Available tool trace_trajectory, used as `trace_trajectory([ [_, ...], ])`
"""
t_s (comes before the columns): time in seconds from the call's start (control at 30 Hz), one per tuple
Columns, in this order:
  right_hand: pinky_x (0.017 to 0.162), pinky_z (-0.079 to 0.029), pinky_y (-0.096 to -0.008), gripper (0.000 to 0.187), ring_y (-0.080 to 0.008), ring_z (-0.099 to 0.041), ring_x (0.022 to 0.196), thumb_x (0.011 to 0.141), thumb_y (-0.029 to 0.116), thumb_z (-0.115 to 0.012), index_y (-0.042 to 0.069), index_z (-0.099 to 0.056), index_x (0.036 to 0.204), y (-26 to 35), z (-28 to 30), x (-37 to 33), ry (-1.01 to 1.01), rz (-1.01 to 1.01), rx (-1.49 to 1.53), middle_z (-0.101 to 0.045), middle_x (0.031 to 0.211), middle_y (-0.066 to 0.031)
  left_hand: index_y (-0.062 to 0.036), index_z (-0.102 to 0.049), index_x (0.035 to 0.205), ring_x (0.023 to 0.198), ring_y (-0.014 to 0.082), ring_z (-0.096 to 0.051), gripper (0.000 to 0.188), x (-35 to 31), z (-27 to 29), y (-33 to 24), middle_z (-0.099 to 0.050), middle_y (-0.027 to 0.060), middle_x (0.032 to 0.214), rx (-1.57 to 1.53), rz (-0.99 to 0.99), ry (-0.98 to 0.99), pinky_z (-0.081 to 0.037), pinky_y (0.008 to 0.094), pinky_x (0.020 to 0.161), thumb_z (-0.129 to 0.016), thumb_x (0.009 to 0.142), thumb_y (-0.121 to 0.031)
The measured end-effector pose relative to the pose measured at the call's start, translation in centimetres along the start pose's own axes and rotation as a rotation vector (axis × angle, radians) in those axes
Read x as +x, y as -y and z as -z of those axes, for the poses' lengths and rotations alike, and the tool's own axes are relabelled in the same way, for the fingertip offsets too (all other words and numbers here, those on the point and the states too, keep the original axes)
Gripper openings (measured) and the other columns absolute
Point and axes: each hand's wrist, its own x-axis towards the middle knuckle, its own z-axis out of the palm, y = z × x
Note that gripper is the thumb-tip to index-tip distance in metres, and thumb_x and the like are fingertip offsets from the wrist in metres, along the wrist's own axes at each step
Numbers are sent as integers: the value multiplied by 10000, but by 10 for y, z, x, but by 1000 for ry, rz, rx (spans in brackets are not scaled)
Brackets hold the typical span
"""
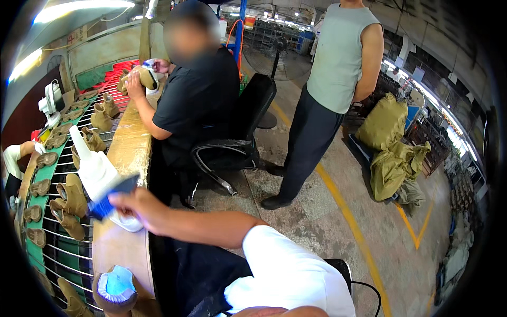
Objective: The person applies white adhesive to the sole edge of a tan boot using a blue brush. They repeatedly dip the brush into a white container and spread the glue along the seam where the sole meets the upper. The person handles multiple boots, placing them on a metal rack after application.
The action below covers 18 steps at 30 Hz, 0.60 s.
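Observation:
My right hand [138, 208] reaches left over the bench, its fingers closed around a flat blue brush-like tool [103, 206], blurred by motion. The tool is over a white plastic container [97, 169] with a long upright white piece, and it hides part of it. Nearer, at the bench's front end, a tan boot [113, 305] stands sole-up, with a pale blue bottom ringed by gathered white edging. My left hand does not show; a strip of skin at the lower edge cannot be made out.
Along the wooden bench [129, 140] runs a metal-rod rack [55, 248] with tan boots [71, 195] and soles on green strips. Farther along, a seated co-worker [203, 100] handles a boot. Someone stands behind [338, 63], near a black chair [259, 100] and olive sacks [385, 124].

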Motion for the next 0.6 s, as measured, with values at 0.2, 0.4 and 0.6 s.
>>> trace_trajectory([
  [0.2, 523, -356, -214, 197, -75, -466, 591, 785, 256, -697, 119, -558, 813, -62, 14, -53, -130, -254, 33, -535, 698, 31, 8, -498, 1172, 969, 249, -570, 882, 2, 5, 17, -604, 135, 1055, -139, -207, -7, -468, 364, 875, -919, 435, -231],
  [0.4, 637, -375, -220, 185, -59, -478, 673, 799, 273, -700, 152, -566, 836, -70, 22, -59, -120, -258, 42, -550, 756, 45, -11, -489, 1197, 1001, 267, -565, 849, 6, 4, 29, -598, 135, 1083, 23, -515, -21, -460, 375, 894, -899, 490, -241],
  [0.6, 593, -429, -216, 163, -77, -528, 660, 787, 210, -710, 123, -601, 871, -55, 11, -54, -185, -244, -5, -590, 764, 19, -108, -600, 868, 773, 260, -599, 295, 6, -14, -9, -625, 67, 833, 494, -200, -37, -468, 365, 741, -741, 627, -203],
])
